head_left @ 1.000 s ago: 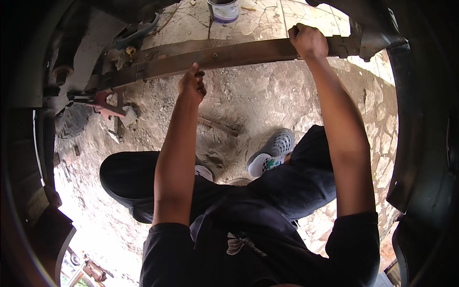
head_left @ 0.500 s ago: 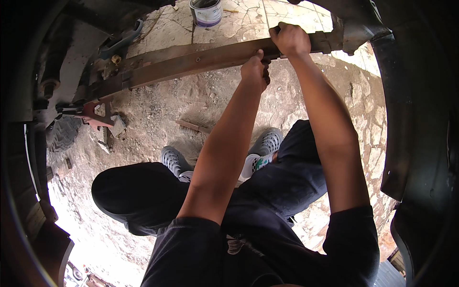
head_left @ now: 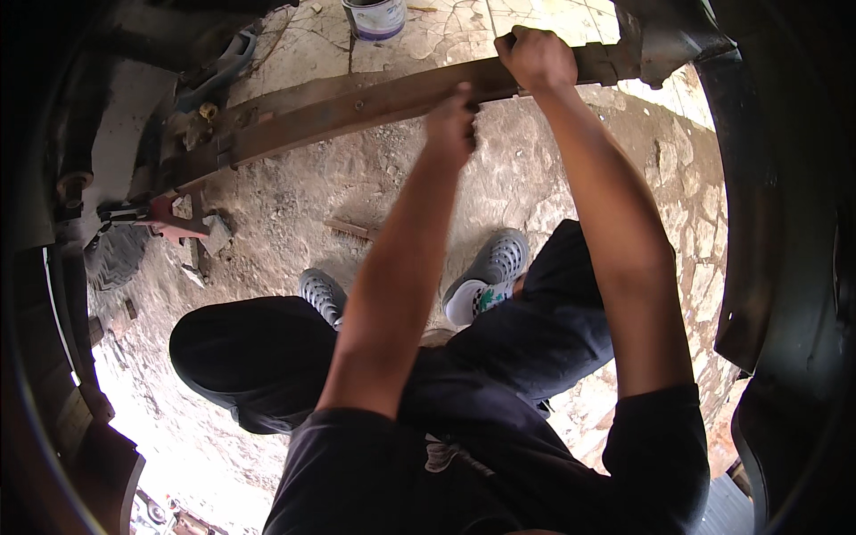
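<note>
A long rusty leaf spring (head_left: 294, 125) of a vehicle runs across the upper part of the view, rising to the right, with metal clips around it. My right hand (head_left: 540, 59) is a closed fist lying over the spring near its right end; the undersides of the fingers and whatever they hold are hidden. Farther left, at the spring's near edge, is my left hand (head_left: 451, 129), slightly smeared by motion. Its fingers are curled and its thumb points up against the metal. What lies inside its grip cannot be made out.
Dark vehicle parts frame both sides. A paint can (head_left: 375, 18) stands on the tiles beyond the spring. A red metal stand (head_left: 174, 218) and a tyre (head_left: 116, 257) are at the left. A wooden-backed brush (head_left: 349, 231) lies on the dirt floor near my shoes (head_left: 492, 270).
My left hand has shifted left and slightly toward me along the spring. My right hand stays at nearly the same spot on it. The whole view has shifted slightly.
</note>
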Action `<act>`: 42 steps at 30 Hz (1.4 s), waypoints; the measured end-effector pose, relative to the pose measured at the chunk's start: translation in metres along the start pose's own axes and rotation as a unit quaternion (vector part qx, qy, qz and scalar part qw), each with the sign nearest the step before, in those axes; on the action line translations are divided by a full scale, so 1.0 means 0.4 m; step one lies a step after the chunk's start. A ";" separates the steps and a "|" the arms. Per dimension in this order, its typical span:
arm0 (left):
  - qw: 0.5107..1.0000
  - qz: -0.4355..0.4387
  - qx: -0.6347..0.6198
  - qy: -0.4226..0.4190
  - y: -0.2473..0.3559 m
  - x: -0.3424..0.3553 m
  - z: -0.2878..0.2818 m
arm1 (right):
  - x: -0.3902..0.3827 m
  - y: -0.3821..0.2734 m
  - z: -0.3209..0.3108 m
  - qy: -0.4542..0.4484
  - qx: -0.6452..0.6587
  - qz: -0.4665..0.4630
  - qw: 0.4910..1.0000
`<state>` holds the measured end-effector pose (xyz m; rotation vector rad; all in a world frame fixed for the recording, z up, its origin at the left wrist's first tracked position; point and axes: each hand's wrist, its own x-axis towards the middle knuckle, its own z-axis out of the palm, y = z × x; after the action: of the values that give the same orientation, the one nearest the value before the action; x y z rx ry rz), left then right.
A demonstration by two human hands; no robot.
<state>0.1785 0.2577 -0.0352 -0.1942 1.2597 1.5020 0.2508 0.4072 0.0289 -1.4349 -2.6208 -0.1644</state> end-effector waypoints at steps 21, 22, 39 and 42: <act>0.986 0.095 -0.041 -0.134 -0.071 -0.020 0.098 | 0.007 0.006 0.018 0.004 0.006 -0.018 1.000; 0.999 -0.028 -0.041 -0.003 -0.053 -0.019 0.176 | 0.006 -0.005 0.011 0.001 0.007 -0.015 1.000; 0.997 -0.024 0.012 0.073 -0.034 -0.013 0.054 | 0.002 0.014 0.019 0.007 0.007 -0.004 1.000; 0.997 -0.057 -0.039 -0.015 -0.076 -0.045 0.167 | -0.002 -0.003 0.021 0.011 0.007 -0.024 1.000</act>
<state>0.2418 0.2926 -0.0127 -0.2901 1.1482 1.4519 0.2496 0.4072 0.0205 -1.3579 -2.6349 -0.1678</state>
